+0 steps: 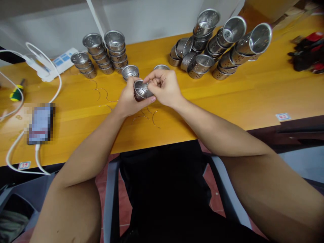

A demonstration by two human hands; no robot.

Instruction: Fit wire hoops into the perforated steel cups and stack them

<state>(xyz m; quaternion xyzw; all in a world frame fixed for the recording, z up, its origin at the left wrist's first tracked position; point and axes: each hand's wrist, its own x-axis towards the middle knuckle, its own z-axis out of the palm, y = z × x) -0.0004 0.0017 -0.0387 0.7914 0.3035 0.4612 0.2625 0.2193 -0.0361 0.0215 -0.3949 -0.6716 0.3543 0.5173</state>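
Worktop [240,98]: yellow wood, runs full width of view, person seated at its near edge w/ both forearms reaching in over it.

Right cup heap [217,47]: big pile of perforated steel cups at far centre-right, some stacked, stacks leaning or lying on their sides w/ mouths toward camera.

Left cup stacks [103,54]: three short upright stacks at far centre-left, just beside each other.

White cable [15,152] loops along worktop's left end, up to a white power strip [62,60] near the back edge. A blurred phone [40,123] lies inside the loop. Dark red/black item [307,50] at far right, can't tell what it is.

Left hand [130,101]: grip closed round a single cup [140,90], fingers under and behind it, thumb along its near side. Cup held just above worktop at centre, tilted on its side, open mouth facing left-ish toward camera.

Right hand [164,86]: fingers curled, thumb + forefinger pinched at the cup's upper rim; whether they hold a wire can't tell, too small.

Two loose cups: one [130,71] upright just behind left hand, one [161,67] mostly hidden behind right hand.

Screwdriver [17,92], yellow/green handle, at far left.

Wire hooks [149,116]: thin curved bits scattered on worktop under and left of the hands.

Small red/white stickers [282,116] near front edge.
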